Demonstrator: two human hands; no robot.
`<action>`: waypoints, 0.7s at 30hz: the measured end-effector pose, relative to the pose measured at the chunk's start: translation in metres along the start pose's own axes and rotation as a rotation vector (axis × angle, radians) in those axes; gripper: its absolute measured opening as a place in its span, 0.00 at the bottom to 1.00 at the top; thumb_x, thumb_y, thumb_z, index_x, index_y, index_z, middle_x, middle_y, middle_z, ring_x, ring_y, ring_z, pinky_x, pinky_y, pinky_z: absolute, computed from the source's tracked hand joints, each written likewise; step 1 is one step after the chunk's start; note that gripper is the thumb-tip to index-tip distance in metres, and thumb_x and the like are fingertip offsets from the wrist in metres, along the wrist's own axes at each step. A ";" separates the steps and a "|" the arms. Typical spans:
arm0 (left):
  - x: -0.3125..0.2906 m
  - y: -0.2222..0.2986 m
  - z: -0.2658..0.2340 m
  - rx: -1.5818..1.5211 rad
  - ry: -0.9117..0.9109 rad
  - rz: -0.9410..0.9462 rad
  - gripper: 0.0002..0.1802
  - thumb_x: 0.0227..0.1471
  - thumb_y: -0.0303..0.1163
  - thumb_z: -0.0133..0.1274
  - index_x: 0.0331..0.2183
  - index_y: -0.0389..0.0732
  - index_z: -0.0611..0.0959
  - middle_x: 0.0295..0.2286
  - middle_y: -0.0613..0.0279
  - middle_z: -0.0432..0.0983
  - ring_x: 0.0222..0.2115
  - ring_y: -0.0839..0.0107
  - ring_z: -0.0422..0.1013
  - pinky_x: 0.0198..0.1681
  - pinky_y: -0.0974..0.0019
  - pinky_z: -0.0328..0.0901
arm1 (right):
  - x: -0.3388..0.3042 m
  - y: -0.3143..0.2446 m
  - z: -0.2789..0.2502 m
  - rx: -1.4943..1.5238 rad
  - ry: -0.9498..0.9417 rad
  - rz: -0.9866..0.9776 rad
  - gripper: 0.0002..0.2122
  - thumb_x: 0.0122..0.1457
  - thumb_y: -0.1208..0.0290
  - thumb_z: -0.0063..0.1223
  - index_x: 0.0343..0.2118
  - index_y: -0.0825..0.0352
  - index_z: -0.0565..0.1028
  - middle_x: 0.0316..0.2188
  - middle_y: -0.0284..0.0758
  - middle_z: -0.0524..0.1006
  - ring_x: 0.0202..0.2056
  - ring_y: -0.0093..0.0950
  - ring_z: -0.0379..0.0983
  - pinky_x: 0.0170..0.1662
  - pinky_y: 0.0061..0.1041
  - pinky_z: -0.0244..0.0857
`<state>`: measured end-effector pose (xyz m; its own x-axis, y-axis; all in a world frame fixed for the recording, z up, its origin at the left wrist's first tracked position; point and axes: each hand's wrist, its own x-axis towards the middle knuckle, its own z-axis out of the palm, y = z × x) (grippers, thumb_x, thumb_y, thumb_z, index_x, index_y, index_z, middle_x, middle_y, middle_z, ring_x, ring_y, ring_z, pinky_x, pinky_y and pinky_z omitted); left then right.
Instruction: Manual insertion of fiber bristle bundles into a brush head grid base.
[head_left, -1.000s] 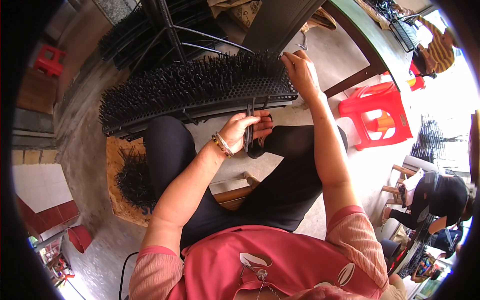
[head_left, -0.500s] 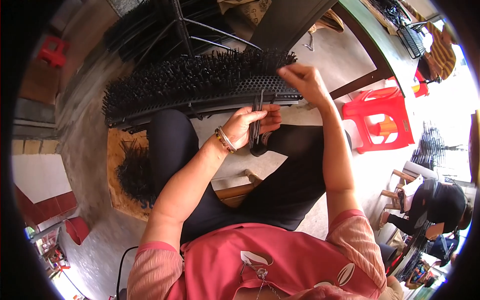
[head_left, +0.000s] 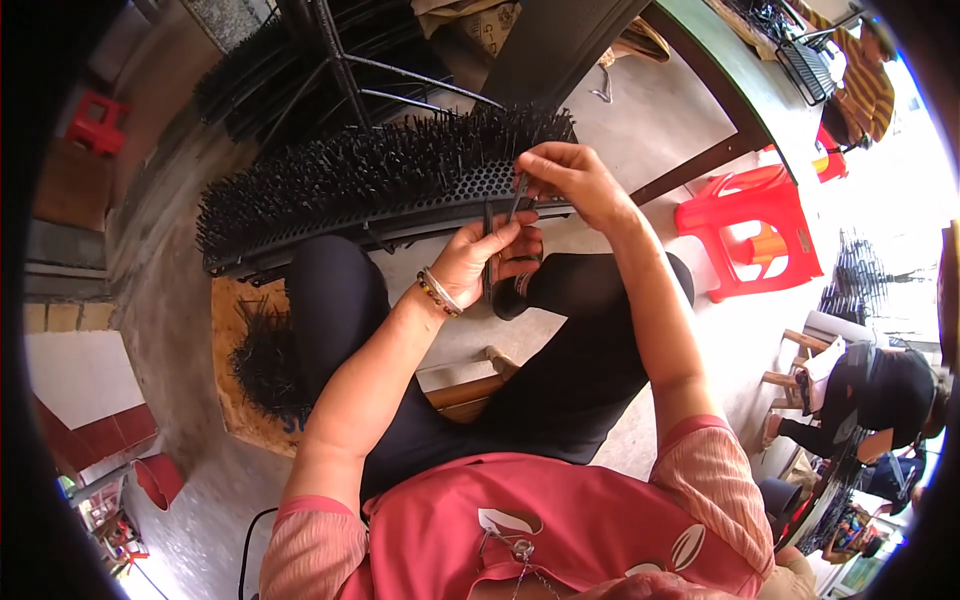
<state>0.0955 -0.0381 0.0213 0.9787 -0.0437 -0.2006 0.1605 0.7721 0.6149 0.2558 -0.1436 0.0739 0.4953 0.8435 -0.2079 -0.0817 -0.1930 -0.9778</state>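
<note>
Before my knees stands a long black panel (head_left: 482,183) full of round holes. Thin black pieces (head_left: 370,160) stand upright in dense rows over most of it; bare holes show along the near edge, toward the right. My left hand (head_left: 465,262) is closed around a small bunch of slim black sticks (head_left: 489,245), just on the near side of the panel. Fingertips of my right hand (head_left: 575,182) pinch one thin black stick (head_left: 517,198) right above the left fingers. Its lower end reaches the left fingertips; whether it touches the bunch I cannot tell.
Left of my knee, a brown board (head_left: 228,370) carries a heap of black pieces (head_left: 268,350). A red stool (head_left: 745,232) stands on the right, below a green-topped table (head_left: 745,90). Black metal rods (head_left: 340,75) rise behind the panel. Other people (head_left: 885,400) sit farther right.
My right hand has come back from the panel's far right end toward my left hand and now pinches a stick there. The view has shifted slightly.
</note>
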 end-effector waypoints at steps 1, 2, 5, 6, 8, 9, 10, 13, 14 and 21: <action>0.000 0.000 0.000 0.007 -0.004 -0.015 0.19 0.57 0.35 0.45 0.48 0.38 0.71 0.37 0.62 0.74 0.37 0.75 0.72 0.40 0.68 0.70 | -0.001 -0.002 -0.006 -0.024 0.046 -0.021 0.11 0.57 0.65 0.52 0.33 0.69 0.76 0.25 0.28 0.75 0.26 0.15 0.69 0.31 0.15 0.64; 0.000 -0.001 0.000 0.006 -0.004 -0.014 0.19 0.57 0.35 0.45 0.48 0.38 0.71 0.37 0.62 0.74 0.37 0.75 0.72 0.40 0.68 0.70 | -0.002 -0.004 -0.011 -0.047 0.091 -0.041 0.11 0.57 0.65 0.52 0.33 0.69 0.76 0.25 0.29 0.75 0.25 0.15 0.69 0.31 0.14 0.64; 0.000 -0.002 -0.001 0.074 0.010 -0.005 0.17 0.57 0.34 0.45 0.47 0.38 0.73 0.35 0.63 0.75 0.34 0.77 0.73 0.35 0.71 0.72 | -0.003 -0.008 -0.015 -0.070 0.139 -0.040 0.12 0.56 0.64 0.53 0.34 0.70 0.76 0.25 0.29 0.75 0.24 0.15 0.68 0.30 0.15 0.64; 0.001 -0.002 -0.002 0.099 0.047 -0.012 0.17 0.56 0.34 0.45 0.47 0.38 0.73 0.34 0.63 0.75 0.33 0.78 0.73 0.33 0.72 0.72 | -0.003 -0.008 -0.016 -0.088 0.172 -0.026 0.12 0.56 0.64 0.53 0.34 0.70 0.76 0.24 0.29 0.75 0.24 0.16 0.68 0.30 0.15 0.64; 0.001 -0.002 -0.003 0.125 0.083 -0.019 0.17 0.56 0.34 0.46 0.46 0.38 0.74 0.33 0.63 0.75 0.31 0.78 0.73 0.31 0.73 0.72 | -0.002 -0.007 -0.018 -0.078 0.204 -0.037 0.12 0.56 0.64 0.53 0.34 0.70 0.76 0.24 0.29 0.75 0.24 0.16 0.68 0.30 0.15 0.64; 0.001 -0.002 -0.003 0.138 0.097 -0.016 0.17 0.56 0.34 0.46 0.46 0.38 0.74 0.33 0.63 0.75 0.31 0.79 0.73 0.30 0.74 0.72 | -0.001 -0.006 -0.020 -0.068 0.237 -0.048 0.12 0.56 0.64 0.53 0.34 0.71 0.76 0.23 0.29 0.75 0.24 0.16 0.68 0.30 0.15 0.63; 0.000 -0.002 -0.003 0.151 0.113 -0.014 0.16 0.56 0.33 0.46 0.45 0.37 0.74 0.32 0.63 0.75 0.30 0.79 0.73 0.29 0.74 0.72 | -0.001 -0.007 -0.024 -0.068 0.237 -0.048 0.12 0.56 0.64 0.53 0.34 0.71 0.76 0.23 0.29 0.75 0.24 0.16 0.68 0.30 0.15 0.63; 0.001 -0.005 -0.006 0.142 0.116 -0.043 0.16 0.56 0.33 0.46 0.45 0.37 0.74 0.32 0.63 0.75 0.30 0.79 0.73 0.28 0.75 0.72 | -0.003 -0.017 -0.044 -0.025 0.458 -0.251 0.12 0.56 0.65 0.53 0.32 0.72 0.76 0.23 0.31 0.76 0.22 0.17 0.68 0.29 0.17 0.63; 0.001 -0.006 -0.006 0.141 0.115 -0.044 0.16 0.56 0.33 0.46 0.45 0.37 0.74 0.32 0.63 0.75 0.30 0.79 0.73 0.28 0.75 0.72 | -0.001 -0.015 -0.053 -0.152 0.550 -0.330 0.12 0.56 0.66 0.52 0.32 0.72 0.76 0.23 0.32 0.76 0.23 0.17 0.68 0.29 0.16 0.63; 0.006 -0.013 -0.012 0.088 0.233 -0.101 0.15 0.56 0.31 0.45 0.45 0.36 0.74 0.33 0.62 0.75 0.30 0.78 0.73 0.29 0.75 0.72 | 0.017 0.008 -0.070 -0.537 0.837 -0.447 0.10 0.55 0.69 0.53 0.35 0.71 0.76 0.24 0.34 0.78 0.24 0.19 0.72 0.28 0.17 0.66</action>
<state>0.0981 -0.0402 0.0027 0.9029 0.0373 -0.4283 0.2764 0.7125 0.6449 0.3241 -0.1662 0.0641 0.8346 0.3227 0.4465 0.5400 -0.3192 -0.7787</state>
